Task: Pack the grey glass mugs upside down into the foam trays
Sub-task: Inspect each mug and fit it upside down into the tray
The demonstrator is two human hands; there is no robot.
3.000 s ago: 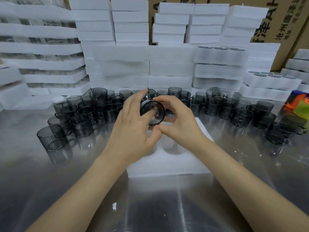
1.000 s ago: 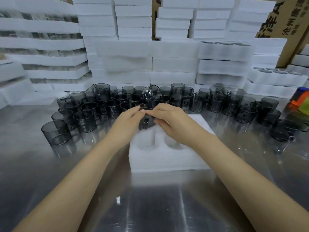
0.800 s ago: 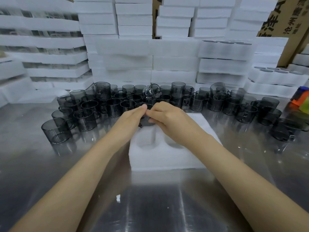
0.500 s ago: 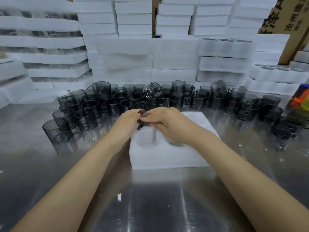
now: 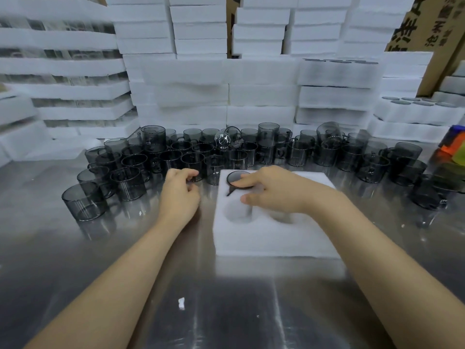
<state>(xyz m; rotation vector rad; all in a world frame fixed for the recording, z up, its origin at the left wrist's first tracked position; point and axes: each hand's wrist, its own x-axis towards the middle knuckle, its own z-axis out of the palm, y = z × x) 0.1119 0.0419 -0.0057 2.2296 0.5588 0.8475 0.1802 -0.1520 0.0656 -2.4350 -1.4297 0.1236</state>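
A white foam tray [image 5: 274, 238] lies on the steel table in front of me. One grey glass mug [image 5: 235, 178] sits upside down in its far left pocket, base up, handle in the slot. My right hand [image 5: 274, 192] rests over the tray with straight fingertips pressing on that mug's base. The two near pockets are unfilled. My left hand [image 5: 178, 195] is left of the tray, fingers curled, pinching the rim of an upright mug [image 5: 198, 163] at the front of the loose mugs [image 5: 327, 152].
Loose grey mugs stretch in a wide band across the table behind the tray. Stacks of foam trays [image 5: 226, 96] wall off the back; filled trays [image 5: 415, 109] stand at right beside a cardboard box [image 5: 427, 34]. A colourful object [image 5: 453, 149] sits at the right edge.
Both hands lowered the mug upside down into the far left pocket. My left hand then let go and moved left to the loose mugs; my right hand stays on the mug's base.
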